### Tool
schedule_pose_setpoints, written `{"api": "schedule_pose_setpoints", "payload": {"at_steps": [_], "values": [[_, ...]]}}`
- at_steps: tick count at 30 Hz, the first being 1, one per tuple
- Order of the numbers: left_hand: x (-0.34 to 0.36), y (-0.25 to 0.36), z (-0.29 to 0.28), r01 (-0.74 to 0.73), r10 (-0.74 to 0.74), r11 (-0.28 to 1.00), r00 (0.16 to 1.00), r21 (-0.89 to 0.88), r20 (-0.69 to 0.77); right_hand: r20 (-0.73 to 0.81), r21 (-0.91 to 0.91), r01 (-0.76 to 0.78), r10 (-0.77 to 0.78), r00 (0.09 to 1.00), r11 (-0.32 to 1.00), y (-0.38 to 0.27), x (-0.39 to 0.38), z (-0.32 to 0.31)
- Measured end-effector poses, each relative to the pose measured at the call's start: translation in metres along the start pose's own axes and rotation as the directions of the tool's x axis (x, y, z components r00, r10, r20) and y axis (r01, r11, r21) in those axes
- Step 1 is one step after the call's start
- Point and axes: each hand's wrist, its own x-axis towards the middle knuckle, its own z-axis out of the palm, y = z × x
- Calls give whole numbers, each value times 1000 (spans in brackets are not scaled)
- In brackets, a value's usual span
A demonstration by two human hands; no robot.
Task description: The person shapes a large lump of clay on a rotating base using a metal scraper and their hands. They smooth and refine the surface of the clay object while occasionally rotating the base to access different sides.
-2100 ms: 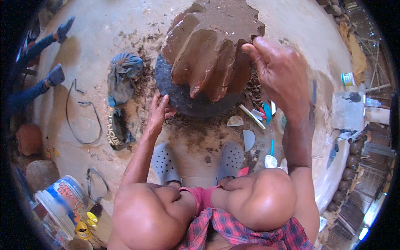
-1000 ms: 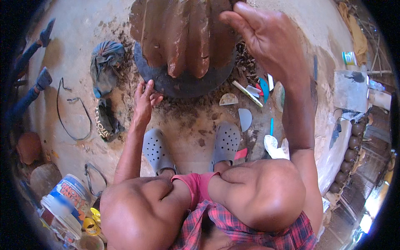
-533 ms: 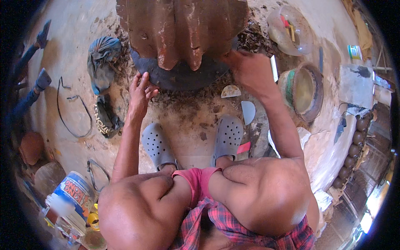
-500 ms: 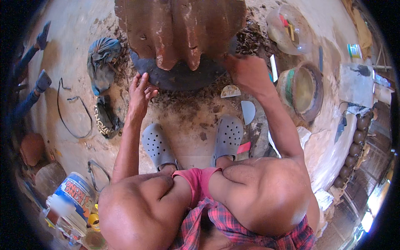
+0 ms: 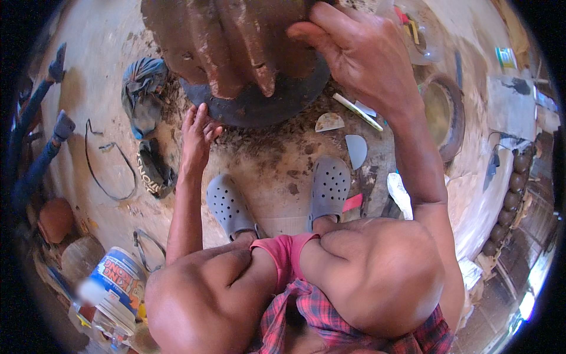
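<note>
A large brown wet clay form (image 5: 236, 41) with raised vertical ridges stands on a dark round turntable (image 5: 253, 109) at the top. My left hand (image 5: 198, 131) rests its fingertips at the turntable's near-left edge, fingers stretched out and holding nothing. Raised at the clay's right side is my right hand (image 5: 368, 56). Its thumb and forefinger are apart, reaching to the clay surface, and the other fingers bend inward. I see nothing held in it, though the fingertips partly merge with the clay at the upper edge.
Two half-round scrapers, one speckled (image 5: 329, 122) and one pale (image 5: 356, 151), lie near a pale strip (image 5: 358, 112). A wide basin (image 5: 458, 118) stands right. Crumpled cloth (image 5: 141, 97) and a black cord (image 5: 94, 168) lie left. A blue-white bucket (image 5: 118, 283) stands lower left.
My right hand has risen from the turntable's right edge to the clay's side. The clay form has turned slightly, its ridges shifting left. My left hand stays at the turntable edge.
</note>
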Motion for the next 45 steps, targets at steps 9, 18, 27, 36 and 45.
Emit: {"api": "schedule_pose_setpoints", "payload": {"at_steps": [9, 18, 27, 36, 45], "values": [[4, -2, -5, 25, -23, 999, 997, -26, 70, -120, 70, -81, 89, 989, 994, 17, -55, 58], [19, -14, -25, 9, -11, 999, 999, 50, 45, 27, 90, -75, 73, 997, 993, 49, -102, 120], [8, -11, -7, -88, 87, 995, 996, 36, 23, -113, 11, -259, 259, 959, 966, 45, -123, 82], [-2, -22, -7, -9, 2, 997, 996, 82, 88, 85, 705, -387, 471, 878, 594, -31, -95, 72], [-16, -24, 11, 6, -7, 999, 1000, 42, 21, 181, 470, -567, 555, 812, 676, 8, -124, 129]]}}
